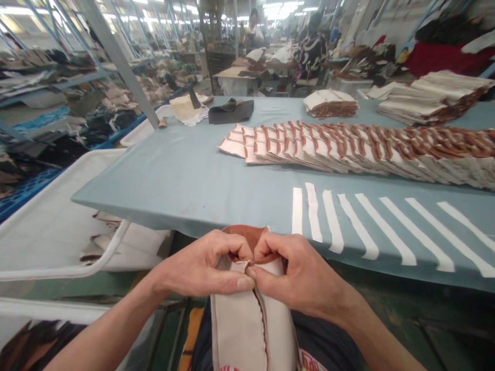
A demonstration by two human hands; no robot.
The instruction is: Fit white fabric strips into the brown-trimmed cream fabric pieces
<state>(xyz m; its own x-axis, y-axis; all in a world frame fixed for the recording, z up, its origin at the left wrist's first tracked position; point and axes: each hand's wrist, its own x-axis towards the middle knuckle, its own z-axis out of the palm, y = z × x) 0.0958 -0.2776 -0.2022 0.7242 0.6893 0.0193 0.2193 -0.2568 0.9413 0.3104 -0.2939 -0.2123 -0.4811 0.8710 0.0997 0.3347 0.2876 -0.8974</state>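
Note:
A sewn leather piece (235,324), pale on its back and brown on its face, lies over my lap below the table's front edge. A ridged seam runs down its middle. My left hand (212,265) pinches the piece left of the seam, near its upper end. Close against it, my right hand (294,270) pinches the right side of the same seam. Both thumbs press on top, nearly touching, and the curled fingers hide part of the edge between them. A brown flap (247,234) shows beyond the hands.
White strips (332,221) lie in a row along the blue-green table's (174,175) right front. Behind them stretches a long overlapping row of sewn pieces (328,147). Stacks (429,98) stand at the back right, dark scraps (231,111) at the back. A white-framed cart (58,206) is at left.

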